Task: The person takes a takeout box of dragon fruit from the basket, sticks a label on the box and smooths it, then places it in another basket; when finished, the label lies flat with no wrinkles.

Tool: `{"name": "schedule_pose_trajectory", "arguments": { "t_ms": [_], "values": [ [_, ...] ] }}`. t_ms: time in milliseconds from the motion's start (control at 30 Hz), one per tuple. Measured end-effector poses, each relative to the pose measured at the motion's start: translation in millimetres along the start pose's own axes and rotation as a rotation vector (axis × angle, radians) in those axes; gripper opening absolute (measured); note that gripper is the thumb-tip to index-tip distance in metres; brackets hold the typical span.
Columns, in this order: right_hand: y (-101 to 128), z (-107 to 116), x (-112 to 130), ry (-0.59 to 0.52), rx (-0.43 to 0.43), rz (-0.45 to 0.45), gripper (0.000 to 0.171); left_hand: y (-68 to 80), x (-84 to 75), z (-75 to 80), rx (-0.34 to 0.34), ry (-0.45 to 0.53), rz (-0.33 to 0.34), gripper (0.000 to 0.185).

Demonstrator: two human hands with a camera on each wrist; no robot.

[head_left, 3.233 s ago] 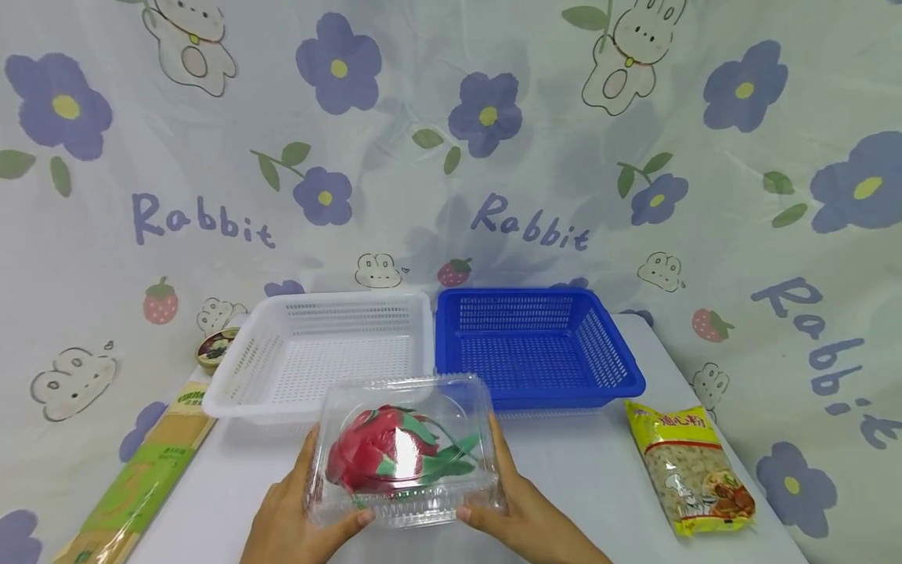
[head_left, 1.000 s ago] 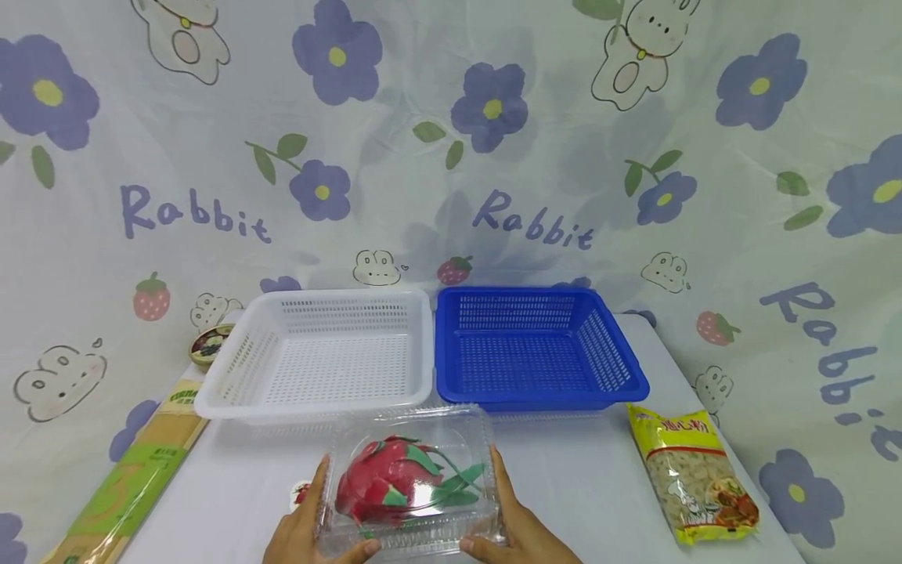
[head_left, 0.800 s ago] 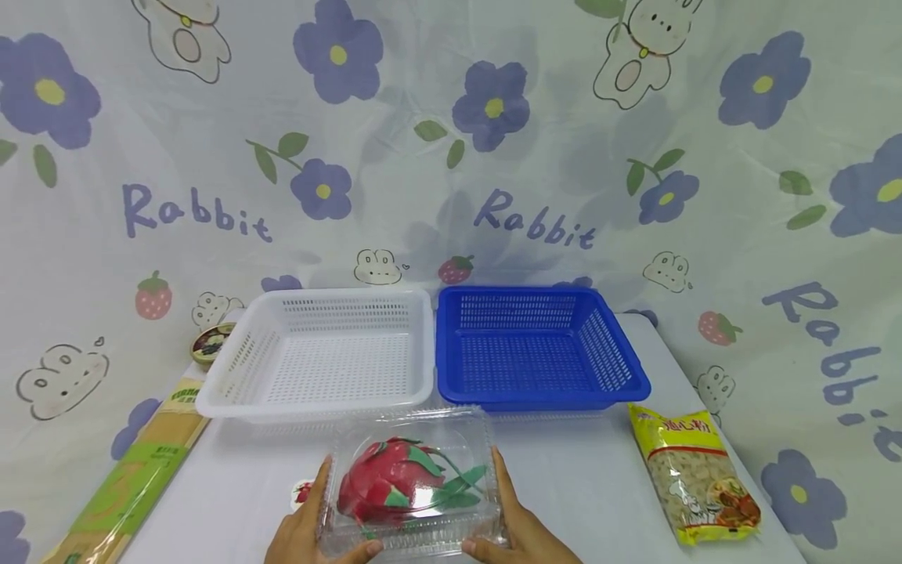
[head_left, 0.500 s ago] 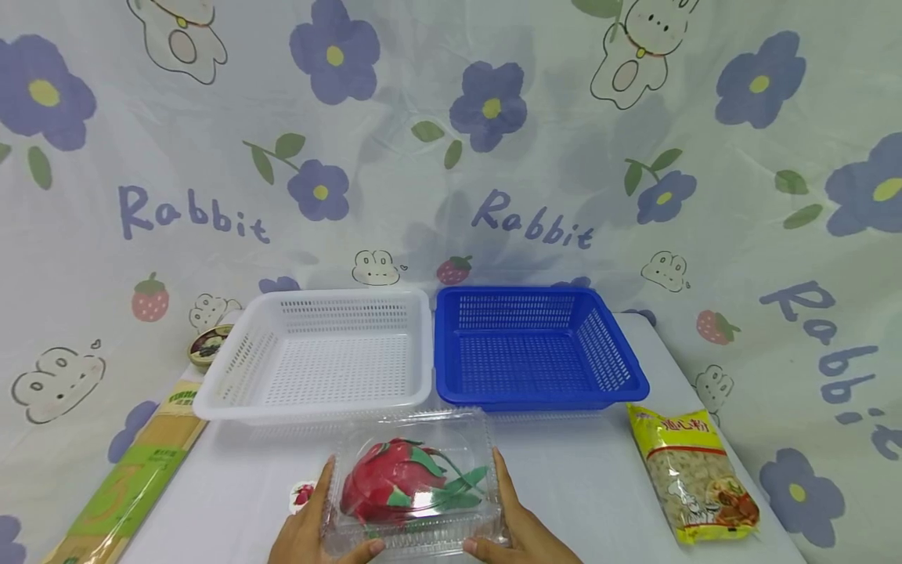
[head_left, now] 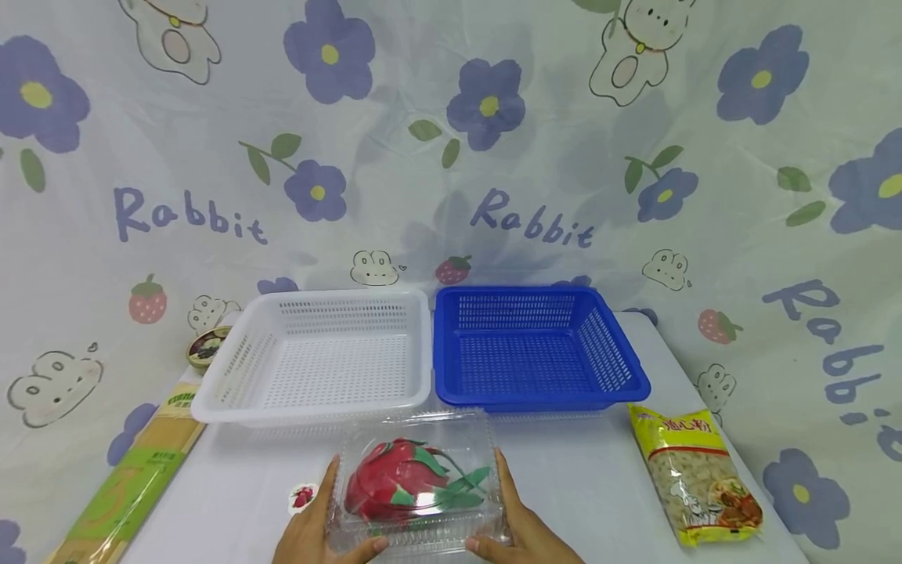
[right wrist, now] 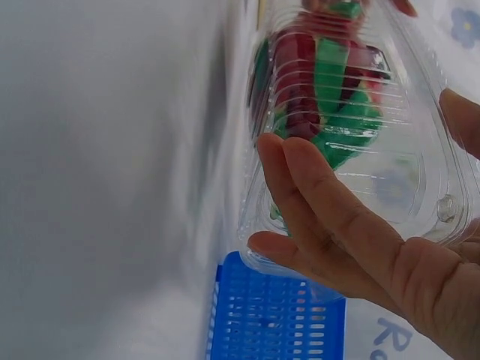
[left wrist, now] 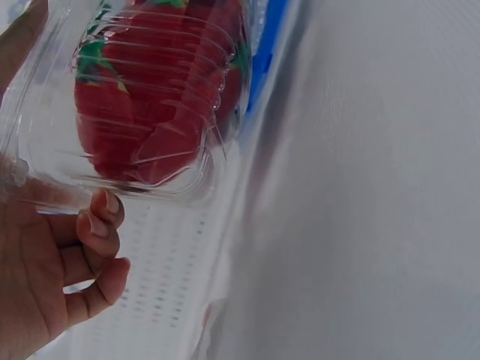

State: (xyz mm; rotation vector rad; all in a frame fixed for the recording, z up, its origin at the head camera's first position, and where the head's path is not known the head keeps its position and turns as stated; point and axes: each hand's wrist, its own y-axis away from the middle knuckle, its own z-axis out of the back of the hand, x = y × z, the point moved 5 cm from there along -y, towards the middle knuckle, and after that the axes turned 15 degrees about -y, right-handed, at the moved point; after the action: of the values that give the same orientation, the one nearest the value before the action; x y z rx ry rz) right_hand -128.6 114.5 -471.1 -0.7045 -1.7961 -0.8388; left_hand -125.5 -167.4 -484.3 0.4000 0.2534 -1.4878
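Both hands hold a clear plastic clamshell box (head_left: 423, 427) in front of the baskets, low in the head view. Inside lies a red dragon fruit (head_left: 395, 486) with green leaf tips, possibly a model. My left hand (head_left: 310, 521) grips the box's left side, its thumb at the front edge; in the left wrist view its lower fingers curl under the box. My right hand (head_left: 524, 525) grips the right side, thumb in front; in the right wrist view its fingers (right wrist: 352, 202) lie under the ribbed base. The wrist views show the box raised off the table.
A white basket (head_left: 200, 411) and a blue basket (head_left: 543, 403) stand side by side behind. A noodle pack (head_left: 134, 478) and a small round tin (head_left: 204, 352) sit left. A yellow pasta bag (head_left: 694, 478) lies right. A round fruit sticker (head_left: 303, 497) lies left of the box.
Since the oldest frame, the hands and box have come lower and nearer the body, uncovering the sticker. Over the last second the box shifts slightly right in view, still in both hands.
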Motion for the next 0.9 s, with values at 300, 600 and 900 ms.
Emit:
{"name": "schedule_pose_trajectory", "arguments": {
  "t_ms": [300, 600, 900],
  "values": [
    [-0.2, 2.5, -2.5, 0.015, 0.010, 0.009, 0.111, -1.4, 0.5, -3.4, 0.020, 0.012, 0.002, 0.118],
    [-3.2, 6.6, -5.9, 0.051, -0.003, 0.013, 0.111, -2.0, -1.0, -5.6, -0.004, 0.031, -0.013, 0.118],
    [-6.1, 7.9, -8.8, 0.069, -0.013, 0.026, 0.111, -3.6, -1.8, -8.4, -0.030, 0.022, -0.043, 0.119]
  ]
}}
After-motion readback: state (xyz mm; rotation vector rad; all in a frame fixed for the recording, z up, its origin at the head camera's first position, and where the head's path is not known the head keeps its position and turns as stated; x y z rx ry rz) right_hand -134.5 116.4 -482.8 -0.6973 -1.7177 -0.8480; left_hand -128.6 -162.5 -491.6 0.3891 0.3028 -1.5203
